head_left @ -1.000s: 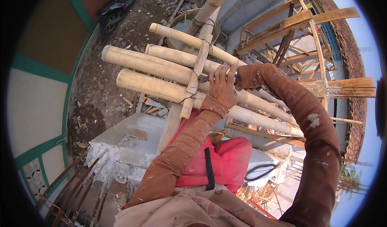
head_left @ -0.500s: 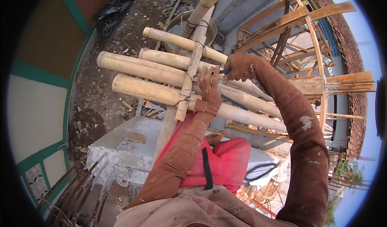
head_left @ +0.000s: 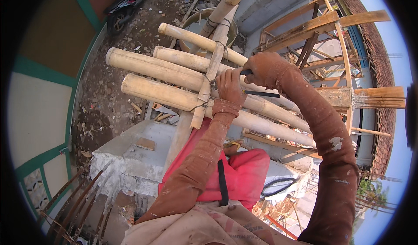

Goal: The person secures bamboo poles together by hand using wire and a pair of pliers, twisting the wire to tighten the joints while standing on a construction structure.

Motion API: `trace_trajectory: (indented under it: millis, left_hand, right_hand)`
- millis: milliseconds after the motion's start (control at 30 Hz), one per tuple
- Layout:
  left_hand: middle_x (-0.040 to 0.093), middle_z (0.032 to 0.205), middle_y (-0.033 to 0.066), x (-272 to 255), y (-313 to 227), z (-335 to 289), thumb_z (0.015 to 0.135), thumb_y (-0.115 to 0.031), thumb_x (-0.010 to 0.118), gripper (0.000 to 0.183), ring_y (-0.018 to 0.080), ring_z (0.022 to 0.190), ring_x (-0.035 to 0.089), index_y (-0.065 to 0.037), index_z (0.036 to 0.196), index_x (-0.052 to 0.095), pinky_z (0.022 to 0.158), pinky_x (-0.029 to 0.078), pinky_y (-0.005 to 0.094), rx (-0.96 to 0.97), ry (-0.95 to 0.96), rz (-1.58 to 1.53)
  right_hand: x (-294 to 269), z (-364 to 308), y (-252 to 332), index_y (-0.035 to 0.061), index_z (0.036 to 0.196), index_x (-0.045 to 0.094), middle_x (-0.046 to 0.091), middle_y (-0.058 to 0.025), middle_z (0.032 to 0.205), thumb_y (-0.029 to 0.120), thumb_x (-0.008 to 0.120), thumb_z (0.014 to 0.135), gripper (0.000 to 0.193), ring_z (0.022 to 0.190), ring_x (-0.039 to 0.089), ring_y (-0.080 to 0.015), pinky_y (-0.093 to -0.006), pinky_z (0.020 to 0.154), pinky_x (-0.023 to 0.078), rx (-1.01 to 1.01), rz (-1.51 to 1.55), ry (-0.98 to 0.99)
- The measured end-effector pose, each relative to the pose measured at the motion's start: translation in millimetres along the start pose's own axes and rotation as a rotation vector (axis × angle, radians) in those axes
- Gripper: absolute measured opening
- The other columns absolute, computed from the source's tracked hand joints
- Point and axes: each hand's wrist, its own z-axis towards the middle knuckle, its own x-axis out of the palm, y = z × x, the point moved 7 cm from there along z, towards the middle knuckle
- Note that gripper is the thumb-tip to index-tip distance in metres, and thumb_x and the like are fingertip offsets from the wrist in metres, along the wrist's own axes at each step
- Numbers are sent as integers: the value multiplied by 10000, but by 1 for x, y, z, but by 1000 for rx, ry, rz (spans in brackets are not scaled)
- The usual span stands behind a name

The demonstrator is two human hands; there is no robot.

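"Pincers: state their location."

"They lie over the bamboo poles, partly covered by the left hand. Their rounded head shows to the left of that hand, beside the flat batten that crosses the poles. One dark handle projects to the right, clear of the fingers."

"Specify the right hand."

"Its fingers are closed around the end of the other handle, to the right of the left hand and slightly farther off. The two handles stand apart."

"Specify the left hand."

"Its fingers sit close together, bent over the middle of the tool. Their undersides are hidden; I cannot tell whether they grip it."

"List the surroundings."

"Dark tie wire loops at the batten, by the farthest pole. Beyond stands a round tub; a motorcycle is at far left, a timber frame at far right. Nearer, a concrete ledge lies left of the red trousers."
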Motion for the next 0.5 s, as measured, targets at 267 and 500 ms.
trace_trajectory:
  millis: [267,500]
  left_hand:
    - [535,893,85,10,9,14,511,-40,750,513,314,904,501,-84,958,504,768,365,410,-145,21,86]
    - [575,879,81,27,20,28,588,-21,653,395,301,882,540,-82,960,536,756,373,417,-264,92,38]
  right_hand:
    - [23,-20,7,119,1153,538,594,-101,999,242,516,858,320,1000,549,-270,-395,869,396,-150,-824,-785]
    - [4,31,-24,218,1081,577,617,-82,911,218,489,871,228,922,609,-240,-374,800,446,-178,-679,-563]
